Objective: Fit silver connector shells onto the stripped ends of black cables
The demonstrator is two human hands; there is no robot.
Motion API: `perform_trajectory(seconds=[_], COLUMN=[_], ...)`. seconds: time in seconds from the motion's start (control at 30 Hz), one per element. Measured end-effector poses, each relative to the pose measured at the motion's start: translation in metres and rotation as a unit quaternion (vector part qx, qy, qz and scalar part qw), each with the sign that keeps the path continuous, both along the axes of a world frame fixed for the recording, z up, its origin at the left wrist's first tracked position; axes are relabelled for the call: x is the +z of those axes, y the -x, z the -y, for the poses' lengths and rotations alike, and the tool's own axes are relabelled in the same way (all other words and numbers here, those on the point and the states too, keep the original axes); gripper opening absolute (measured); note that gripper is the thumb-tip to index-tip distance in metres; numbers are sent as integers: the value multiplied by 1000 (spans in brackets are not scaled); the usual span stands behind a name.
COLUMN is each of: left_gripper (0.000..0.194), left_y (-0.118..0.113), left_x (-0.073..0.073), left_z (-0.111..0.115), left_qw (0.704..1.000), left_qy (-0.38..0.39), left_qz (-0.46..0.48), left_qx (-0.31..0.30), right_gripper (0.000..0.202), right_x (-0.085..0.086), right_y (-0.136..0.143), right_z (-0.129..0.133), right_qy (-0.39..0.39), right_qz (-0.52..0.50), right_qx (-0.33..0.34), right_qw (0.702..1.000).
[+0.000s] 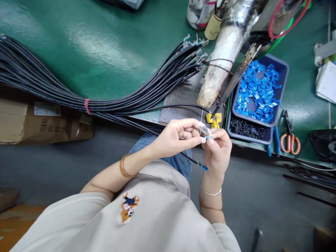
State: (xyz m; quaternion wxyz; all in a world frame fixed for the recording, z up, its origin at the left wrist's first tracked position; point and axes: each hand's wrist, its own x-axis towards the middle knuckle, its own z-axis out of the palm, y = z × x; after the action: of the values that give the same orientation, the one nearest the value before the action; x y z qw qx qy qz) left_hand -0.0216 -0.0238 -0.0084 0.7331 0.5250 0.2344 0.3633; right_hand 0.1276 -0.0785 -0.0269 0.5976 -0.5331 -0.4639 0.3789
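Observation:
My left hand (pixel 178 137) and my right hand (pixel 217 147) meet at the fingertips near the table's front edge. Both pinch a small blue piece (pixel 208 137) with fine wire ends, mostly covered by the fingers. White tape wraps a finger of my left hand. Just beyond the hands stands a yellow fixture (pixel 214 119). A black cable (pixel 193 160) ending in a blue connector (pixel 204 168) hangs below my hands. The large bundle of black cables (pixel 118 106), held by a pink band (pixel 87 106), lies to the left with stripped, coloured wire ends.
Blue connectors fill a grey bin (pixel 285 80) at the right, above a tray of small black parts (pixel 246 128). Orange-handled scissors (pixel 290 141) and blue-handled pliers (pixel 276 140) lie beside them. A wrapped post (pixel 220 59) leans over the dark mat. Cardboard boxes (pixel 52 122) sit at the left.

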Motion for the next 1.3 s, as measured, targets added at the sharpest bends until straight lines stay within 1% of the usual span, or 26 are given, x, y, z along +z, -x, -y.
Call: perform_trajectory(seconds=[0.03,0.07,0.1,0.17,0.23,0.27,0.33,0.43,0.57,0.67,0.73,0.9,0.97,1.03,1.13,1.17,1.23,1.3], left_gripper=[20,19,19,19,20,20,19,13,10,9,9,10,12,13,15,15,15,14], left_y=[0,0,1,2,1,0,-2,-8,-12,-13,-13,-15,-16,-17,-18,-18,-18,-19], left_x=[0,-1,-2,-3,-5,-5,-5,-5,-4,-5,-6,-7,-7,-7,-8,-8,-8,-7], left_z=[0,-1,-2,-4,-6,-7,-10,-12,-11,-10,-9,-10,-10,-10,-9,-9,-7,-5], left_qw=[1000,999,998,996,993,991,990,992,997,998,998,998,998,998,999,999,999,998], left_qy=[23,42,58,86,111,121,129,116,82,60,54,57,51,44,39,35,18,-7], left_qz=[12,22,30,35,38,42,52,40,8,-5,-14,-31,-35,-34,-27,-28,-38,-48], left_qx=[7,10,9,-5,-22,-26,-22,-2,-1,-5,-5,5,18,23,20,22,27,33], right_gripper=[16,9,4,6,5,3,1,2,10,17,21,37,38,33,19,14,6,2], right_x=[-1,-1,0,1,5,8,14,22,28,30,30,23,20,19,21,22,24,24], right_y=[6,10,14,16,13,11,5,-1,0,2,2,-5,-7,-7,-6,-6,-5,-3], right_z=[2,4,6,8,8,8,7,7,9,10,11,15,16,15,13,11,9,8], right_qy=[-36,-73,-103,-128,-102,-82,-57,-51,-62,-70,-76,-119,-124,-112,-81,-72,-52,-29], right_qz=[61,120,168,215,214,212,214,215,240,282,324,430,446,420,301,258,194,172], right_qx=[-52,-92,-116,-122,-112,-119,-158,-202,-188,-169,-160,-136,-127,-147,-200,-204,-193,-179], right_qw=[996,986,974,960,965,966,962,954,950,942,929,884,877,889,929,942,960,968])
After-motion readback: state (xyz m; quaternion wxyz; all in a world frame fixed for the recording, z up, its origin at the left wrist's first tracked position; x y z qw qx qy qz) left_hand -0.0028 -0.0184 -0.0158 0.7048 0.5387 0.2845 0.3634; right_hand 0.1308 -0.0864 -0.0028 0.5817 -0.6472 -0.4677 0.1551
